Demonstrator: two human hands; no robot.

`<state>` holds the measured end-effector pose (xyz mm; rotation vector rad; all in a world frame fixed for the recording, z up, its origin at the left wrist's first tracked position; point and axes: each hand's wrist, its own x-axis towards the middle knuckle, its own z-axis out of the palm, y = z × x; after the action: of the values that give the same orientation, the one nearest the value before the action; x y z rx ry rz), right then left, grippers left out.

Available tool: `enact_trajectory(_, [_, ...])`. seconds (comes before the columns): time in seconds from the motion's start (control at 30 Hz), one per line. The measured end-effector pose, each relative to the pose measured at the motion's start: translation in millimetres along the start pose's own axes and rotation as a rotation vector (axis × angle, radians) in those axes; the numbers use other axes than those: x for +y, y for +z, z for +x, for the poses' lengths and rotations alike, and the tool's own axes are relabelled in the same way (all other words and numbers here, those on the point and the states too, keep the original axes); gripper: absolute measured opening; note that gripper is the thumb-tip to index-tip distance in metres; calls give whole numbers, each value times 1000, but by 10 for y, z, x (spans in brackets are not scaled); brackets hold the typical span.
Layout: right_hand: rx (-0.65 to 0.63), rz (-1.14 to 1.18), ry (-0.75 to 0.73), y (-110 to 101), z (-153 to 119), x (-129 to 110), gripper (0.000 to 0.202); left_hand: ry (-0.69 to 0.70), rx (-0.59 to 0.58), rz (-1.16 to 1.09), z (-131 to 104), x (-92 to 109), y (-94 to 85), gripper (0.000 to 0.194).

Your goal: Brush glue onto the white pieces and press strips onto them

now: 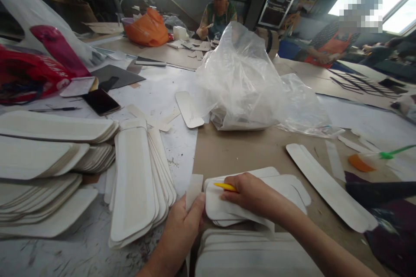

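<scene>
Between the thumb and fingers of my left hand is a pale strip, its end sticking up. Closed on a yellow pointed tool, my right hand rests over a small stack of white rounded panels. The tool's tip points left; its exact kind I cannot tell. Another pale strip hangs under my right wrist, partly hidden by it. Nearest my body lies a further stack of long white panels, partly covered by my right forearm.
Fanned white panels and several piles fill the left side. A clear plastic bag stands ahead. To the right lie a long panel and a bottle with orange contents. A phone lies left. Co-workers sit and stand beyond.
</scene>
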<state>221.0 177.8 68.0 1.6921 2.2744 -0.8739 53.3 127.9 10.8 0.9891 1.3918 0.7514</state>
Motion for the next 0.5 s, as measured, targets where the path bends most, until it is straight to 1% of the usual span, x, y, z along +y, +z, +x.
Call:
enact_trajectory(0.2, [24,-86,-19,37,3,-17,19,-20,34,27,92,24,56,21])
enact_trajectory(0.3, [34,-149,-21,33,-38,-42,21,0,10,25,113,31,73,18])
enact_trajectory(0.4, [21,-189,-6,-9,-211,24,21,13,-29,14,110,19,69,21])
enact_trajectory(0.5, [44,-163,101,-44,-504,254,16,8,-43,-11,104,-23,67,25])
